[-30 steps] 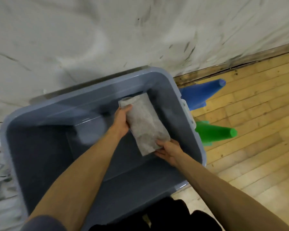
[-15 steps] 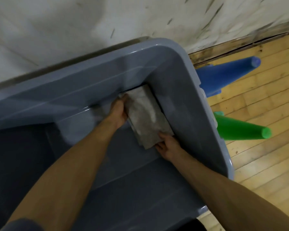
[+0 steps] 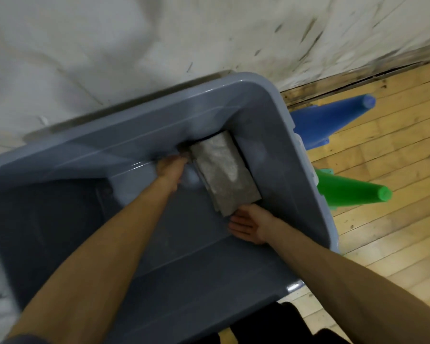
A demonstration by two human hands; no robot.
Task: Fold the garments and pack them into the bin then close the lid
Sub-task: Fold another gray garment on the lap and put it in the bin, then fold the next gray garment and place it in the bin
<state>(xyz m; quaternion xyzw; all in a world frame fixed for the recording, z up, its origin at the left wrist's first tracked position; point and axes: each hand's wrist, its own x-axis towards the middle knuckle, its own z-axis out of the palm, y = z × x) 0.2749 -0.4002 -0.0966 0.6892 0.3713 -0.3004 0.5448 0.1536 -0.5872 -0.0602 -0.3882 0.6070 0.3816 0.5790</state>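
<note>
Folded grey fabric garment (image 3: 224, 173) lies flat on the floor of the grey-blue plastic bin (image 3: 305, 194), in its far right corner, long axis along the right wall. Right hand (image 3: 248, 225) rests at its near end, fingers released. Left hand (image 3: 170, 168) sits beside its left edge; finger state cannot be told

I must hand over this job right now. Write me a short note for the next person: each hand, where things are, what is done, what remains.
Left hand: inside the bin, beside the folded grey garment's far end; grip unclear.
Right hand: open, palm up, at the garment's near end.
Garment: folded, lying in the grey bin's far right corner.
Done: one garment folded and packed.
Left: fold and pack any other garments, then close the lid, which is not in view.
</note>
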